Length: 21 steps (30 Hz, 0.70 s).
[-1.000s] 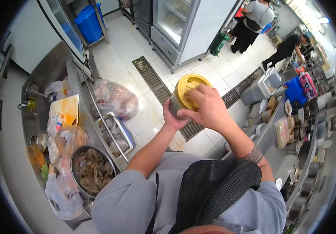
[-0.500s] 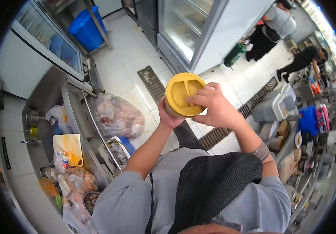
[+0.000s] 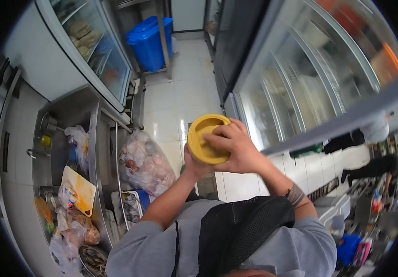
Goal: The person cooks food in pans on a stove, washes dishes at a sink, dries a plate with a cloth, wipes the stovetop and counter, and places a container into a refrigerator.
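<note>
A round yellow lid [image 3: 198, 135] with a recessed top faces up at me in the middle of the head view. It caps a tub whose body is mostly hidden beneath it. My left hand [image 3: 193, 162] is closed around the tub's lower left side, its fingers largely out of sight. From the right, my right hand [image 3: 236, 145] reaches over the lid, fingers bent into the recess at the raised grip bar and thumb by the rim. Both hands are on the lidded tub, held in front of my chest above the floor.
A tall glass-door fridge [image 3: 296, 87] stands ahead to the right. A steel sink counter [image 3: 98, 104] on the left bears a cutting board [image 3: 82, 187] and bagged food. A large bag of meat [image 3: 145, 161] lies beside it. A blue bin [image 3: 148, 44] stands farther back. People work at far right.
My view has turned right toward the fridge, which now looms larger. The tub has come lower and nearer my body, and my right fingers sit deeper across the lid.
</note>
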Each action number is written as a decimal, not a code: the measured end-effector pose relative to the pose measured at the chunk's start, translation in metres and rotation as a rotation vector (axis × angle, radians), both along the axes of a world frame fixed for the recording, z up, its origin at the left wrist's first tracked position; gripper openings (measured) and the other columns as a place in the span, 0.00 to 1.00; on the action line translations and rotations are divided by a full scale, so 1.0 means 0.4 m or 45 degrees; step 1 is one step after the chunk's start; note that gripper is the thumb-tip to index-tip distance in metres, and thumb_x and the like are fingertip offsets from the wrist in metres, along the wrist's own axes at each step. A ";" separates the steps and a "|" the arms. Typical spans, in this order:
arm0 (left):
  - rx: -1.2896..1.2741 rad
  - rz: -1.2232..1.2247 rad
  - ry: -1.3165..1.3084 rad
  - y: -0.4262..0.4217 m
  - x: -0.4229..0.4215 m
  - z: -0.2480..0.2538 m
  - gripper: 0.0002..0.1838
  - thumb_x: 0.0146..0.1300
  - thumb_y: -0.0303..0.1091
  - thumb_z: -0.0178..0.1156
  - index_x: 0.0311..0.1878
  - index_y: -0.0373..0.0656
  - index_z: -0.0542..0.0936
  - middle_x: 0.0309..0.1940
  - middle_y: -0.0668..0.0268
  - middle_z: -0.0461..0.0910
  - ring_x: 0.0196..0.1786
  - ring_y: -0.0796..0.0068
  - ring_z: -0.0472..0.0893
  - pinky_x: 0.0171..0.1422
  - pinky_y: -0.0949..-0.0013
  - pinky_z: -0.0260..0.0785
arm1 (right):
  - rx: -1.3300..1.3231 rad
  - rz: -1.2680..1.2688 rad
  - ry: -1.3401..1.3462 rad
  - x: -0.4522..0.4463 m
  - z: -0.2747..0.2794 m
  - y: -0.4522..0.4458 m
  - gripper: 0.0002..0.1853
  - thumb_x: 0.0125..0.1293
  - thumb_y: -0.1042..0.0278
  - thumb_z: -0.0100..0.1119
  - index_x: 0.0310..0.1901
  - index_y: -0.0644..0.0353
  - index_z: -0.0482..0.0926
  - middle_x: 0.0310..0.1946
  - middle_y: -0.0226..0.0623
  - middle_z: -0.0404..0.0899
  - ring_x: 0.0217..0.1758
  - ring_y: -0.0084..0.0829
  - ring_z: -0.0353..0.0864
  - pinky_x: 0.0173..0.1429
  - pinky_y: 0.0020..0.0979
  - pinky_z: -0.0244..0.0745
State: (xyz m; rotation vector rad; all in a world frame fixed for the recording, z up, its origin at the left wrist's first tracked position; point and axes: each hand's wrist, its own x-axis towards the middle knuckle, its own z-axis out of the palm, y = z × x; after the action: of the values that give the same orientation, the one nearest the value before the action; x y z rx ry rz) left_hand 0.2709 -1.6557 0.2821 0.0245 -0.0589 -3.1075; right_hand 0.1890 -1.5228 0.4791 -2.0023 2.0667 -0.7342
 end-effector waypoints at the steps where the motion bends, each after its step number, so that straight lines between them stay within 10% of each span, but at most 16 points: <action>1: 0.082 0.071 0.050 -0.035 -0.036 -0.006 0.41 0.66 0.64 0.43 0.77 0.52 0.60 0.75 0.58 0.62 0.76 0.51 0.63 0.78 0.42 0.56 | -0.052 -0.324 0.053 0.000 -0.040 -0.061 0.42 0.42 0.54 0.80 0.63 0.50 0.77 0.57 0.41 0.74 0.64 0.44 0.71 0.73 0.54 0.56; 3: 0.165 0.157 0.083 -0.112 -0.081 -0.031 0.40 0.67 0.64 0.41 0.77 0.52 0.60 0.75 0.58 0.61 0.76 0.51 0.63 0.78 0.43 0.55 | -0.113 -0.666 0.139 -0.028 -0.073 -0.169 0.41 0.47 0.48 0.79 0.64 0.53 0.76 0.55 0.43 0.74 0.62 0.44 0.71 0.71 0.52 0.54; 12: 0.026 -0.128 -0.010 -0.536 -0.490 0.005 0.37 0.64 0.60 0.46 0.71 0.47 0.70 0.69 0.56 0.72 0.70 0.52 0.72 0.76 0.46 0.61 | -0.081 -0.310 0.130 -0.454 -0.037 -0.425 0.25 0.46 0.53 0.79 0.47 0.51 0.86 0.44 0.34 0.76 0.56 0.41 0.73 0.72 0.58 0.51; 18: 0.024 0.076 0.075 -0.661 -0.799 0.040 0.40 0.60 0.60 0.54 0.73 0.48 0.68 0.70 0.54 0.69 0.69 0.51 0.71 0.73 0.45 0.65 | -0.402 -1.003 0.122 -0.648 -0.083 -0.630 0.27 0.46 0.49 0.78 0.48 0.50 0.85 0.39 0.34 0.74 0.49 0.40 0.71 0.62 0.47 0.57; 21: -0.195 0.085 0.029 -0.730 -0.935 0.056 0.40 0.62 0.60 0.54 0.74 0.50 0.66 0.71 0.57 0.68 0.71 0.53 0.70 0.75 0.48 0.64 | -0.322 -0.458 -0.047 -0.855 -0.074 -0.636 0.21 0.52 0.55 0.75 0.47 0.52 0.85 0.41 0.35 0.74 0.53 0.40 0.71 0.66 0.49 0.56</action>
State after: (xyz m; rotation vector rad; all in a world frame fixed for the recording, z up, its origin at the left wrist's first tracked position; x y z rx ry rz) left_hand -0.1030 -1.9476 0.3047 -0.0127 -0.2886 -3.0260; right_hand -0.1528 -1.7772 0.4496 -1.7257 2.4497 -1.1376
